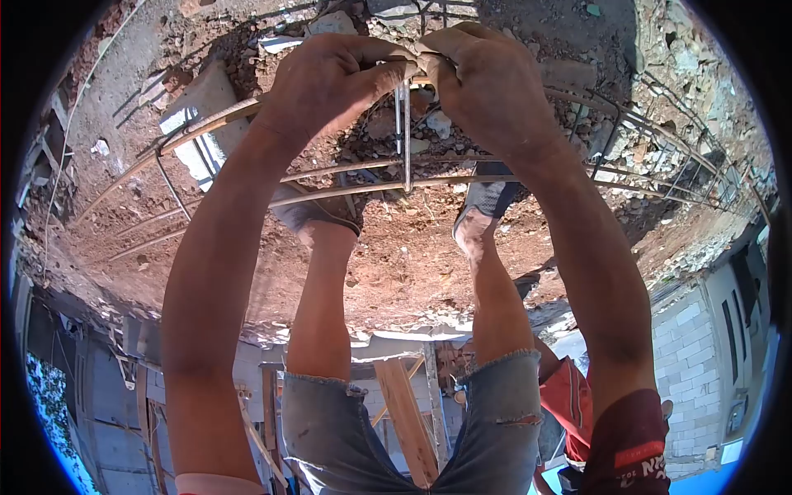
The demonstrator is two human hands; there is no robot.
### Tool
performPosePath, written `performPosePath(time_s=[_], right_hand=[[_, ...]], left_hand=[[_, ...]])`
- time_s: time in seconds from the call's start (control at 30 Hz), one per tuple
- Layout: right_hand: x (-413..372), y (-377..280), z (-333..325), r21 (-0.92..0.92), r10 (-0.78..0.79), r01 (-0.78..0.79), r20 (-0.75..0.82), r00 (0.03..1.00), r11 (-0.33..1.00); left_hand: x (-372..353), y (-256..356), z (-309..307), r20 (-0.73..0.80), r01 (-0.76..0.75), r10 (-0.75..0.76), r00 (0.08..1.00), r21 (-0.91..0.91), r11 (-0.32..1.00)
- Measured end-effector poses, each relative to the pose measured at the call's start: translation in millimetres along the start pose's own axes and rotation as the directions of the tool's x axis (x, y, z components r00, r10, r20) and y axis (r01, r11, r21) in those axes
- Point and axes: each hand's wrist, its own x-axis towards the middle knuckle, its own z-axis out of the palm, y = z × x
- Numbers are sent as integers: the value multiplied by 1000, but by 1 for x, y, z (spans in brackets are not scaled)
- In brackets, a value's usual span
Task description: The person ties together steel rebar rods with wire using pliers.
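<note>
My left hand and my right hand meet at the top of a long rebar cage, fingertips pinched together and almost touching. Whatever lies in the pinches is too small or hidden to make out. Just below the fingertips hangs a metal stirrup, running from the upper bars down to the lower ones. One lower steel bar crosses in front of my shoes; the upper bar passes behind my hands. Other stirrups cross the cage to the right.
My dark shoes stand on reddish dirt beside the cage. Broken rubble and stones cover the ground ahead. A pale block lies at left under the bars. Behind me are a wooden plank, a block wall and another person in red.
</note>
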Motion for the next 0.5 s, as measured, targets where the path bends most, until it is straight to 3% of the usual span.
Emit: performPosePath(time_s=[0.03, 0.07, 0.1, 0.13, 0.17, 0.23, 0.27, 0.33, 0.37, 0.4, 0.5], right_hand=[[-5, -6, 1, -16, 19, -18, 39, 999, 1000], [-6, -8, 2, -12, 22, -21, 48, 999, 1000], [-5, -10, 0, 33, 167, -171, 93, 982, 985], [-4, -11, -1, 71, 304, -316, 142, 942, 946], [-5, -13, 0, 70, 304, -316, 146, 942, 946], [-5, -16, 0, -26, 201, -200, 86, 976, 979], [-4, -18, -1, -26, 198, -196, 90, 976, 980], [-2, -24, -5, 83, 388, -407, 178, 904, 910], [8, -35, -14, 80, 383, -402, 183, 905, 912], [24, -51, -29, 108, 520, -562, 273, 810, 820], [37, -64, -39, 83, 642, -716, 382, 665, 693]], left_hand=[[1, -3, 0, 5, 10, -10, 1000, -3, 1000], [5, -3, 0, -3, -101, 101, 995, -50, 994], [8, -3, -1, -20, -213, 212, 977, -94, 973], [8, -2, -2, 80, -37, 46, 996, -110, 993], [4, 16, -11, 80, -34, 43, 996, -112, 993], [-5, 46, -27, 164, 169, -116, 980, -360, 917], [-2, 42, -24, 162, 171, -119, 980, -363, 916], [4, 30, -16, 141, 168, -137, 980, -242, 956], [2, 33, -17, 138, 171, -140, 981, -247, 954], [-2, 39, -21, 124, 141, -115, 986, -228, 963], [1, 33, -16, 102, 128, -108, 989, -212, 969]])
